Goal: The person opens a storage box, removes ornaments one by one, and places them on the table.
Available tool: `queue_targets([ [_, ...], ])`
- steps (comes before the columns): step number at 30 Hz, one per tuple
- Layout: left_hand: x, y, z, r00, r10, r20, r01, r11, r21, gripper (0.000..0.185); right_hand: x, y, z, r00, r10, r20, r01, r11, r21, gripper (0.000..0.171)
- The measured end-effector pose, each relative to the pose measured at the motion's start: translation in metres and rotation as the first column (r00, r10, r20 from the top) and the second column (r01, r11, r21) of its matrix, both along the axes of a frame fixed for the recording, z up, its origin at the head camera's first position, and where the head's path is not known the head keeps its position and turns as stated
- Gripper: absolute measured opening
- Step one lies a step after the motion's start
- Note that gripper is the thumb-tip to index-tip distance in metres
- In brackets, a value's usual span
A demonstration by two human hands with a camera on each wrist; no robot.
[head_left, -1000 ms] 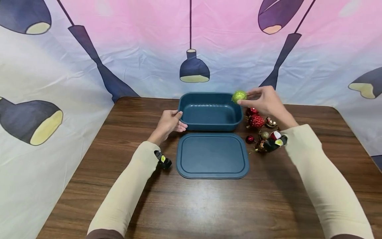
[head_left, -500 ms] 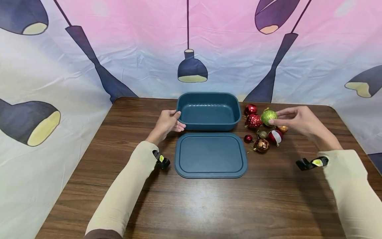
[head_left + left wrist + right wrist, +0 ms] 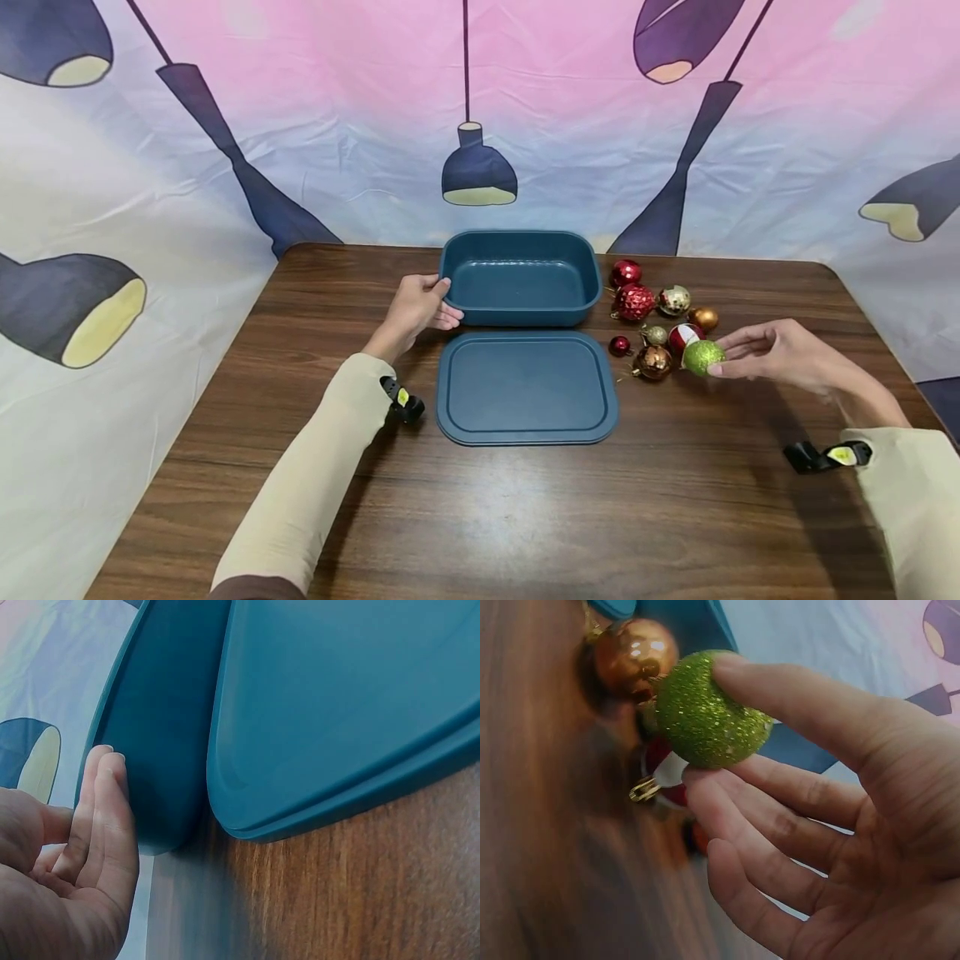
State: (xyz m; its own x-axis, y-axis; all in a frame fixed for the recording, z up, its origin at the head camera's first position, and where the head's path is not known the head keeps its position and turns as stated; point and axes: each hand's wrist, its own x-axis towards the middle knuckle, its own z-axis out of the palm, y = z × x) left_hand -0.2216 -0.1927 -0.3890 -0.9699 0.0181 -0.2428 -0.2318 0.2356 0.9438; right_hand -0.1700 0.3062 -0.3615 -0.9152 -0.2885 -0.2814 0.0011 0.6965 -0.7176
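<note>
In the head view, my left hand point(image 3: 414, 308) holds the left end of a dark teal container point(image 3: 525, 318), thumb at the rim and fingers along the outside near the front corner. Its matching lid point(image 3: 527, 388) lies flat just in front. My right hand point(image 3: 798, 357) pinches a green glitter Christmas bauble point(image 3: 703, 357) between thumb and fingertips, at the right side of a group of baubles. The right wrist view shows the thumb on top of the green bauble point(image 3: 709, 712) and fingertips beneath it. Behind it is a red-and-white bauble point(image 3: 683, 336), partly hidden.
Right of the container lie a shiny red bauble point(image 3: 626, 272), a textured red one point(image 3: 633, 302), a gold one point(image 3: 673, 300), a small orange one point(image 3: 703, 318), a copper one point(image 3: 652, 362), a tiny red one point(image 3: 619, 346) and a small glitter one point(image 3: 656, 335). A printed cloth point(image 3: 375, 167) hangs behind the table.
My right hand has carried the green bauble from the container's right rim rightward and toward the front, past the other baubles. The left hand stays at the container.
</note>
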Motion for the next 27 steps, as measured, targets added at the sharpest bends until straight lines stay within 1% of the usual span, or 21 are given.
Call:
queue_targets([
  [6, 0.000, 0.000, -0.001, 1.000, -0.001, -0.004, 0.001, 1.000, 0.015, 0.054, 0.003, 0.001, -0.009, 1.000, 0.025, 0.010, -0.025, 0.999, 0.026, 0.052],
  [10, 0.000, 0.001, -0.001, 1.000, 0.006, 0.001, -0.006, 1.000, 0.014, 0.054, 0.003, 0.000, -0.015, 0.999, 0.015, 0.033, -0.017, 0.999, 0.046, 0.056],
  [19, 0.000, 0.003, -0.001, 1.000, 0.004, -0.001, -0.004, 1.000, 0.011, 0.054, 0.003, 0.003, -0.027, 0.998, -0.007, 0.064, 0.006, 1.000, 0.017, 0.057],
  [24, 0.003, 0.001, -0.002, 0.999, 0.020, -0.028, -0.022, 0.998, -0.053, 0.054, 0.002, 0.002, -0.028, 0.996, -0.001, 0.089, 0.000, 1.000, 0.011, 0.060],
  [26, 0.006, -0.001, -0.003, 0.998, 0.040, -0.054, -0.045, 0.994, -0.095, 0.055, 0.002, 0.002, -0.027, 0.996, -0.005, 0.093, 0.004, 1.000, 0.014, 0.061],
  [27, 0.008, -0.003, -0.003, 0.996, 0.053, -0.077, -0.063, 0.990, -0.130, 0.054, 0.003, 0.001, -0.025, 0.996, -0.005, 0.092, 0.004, 1.000, 0.019, 0.061],
])
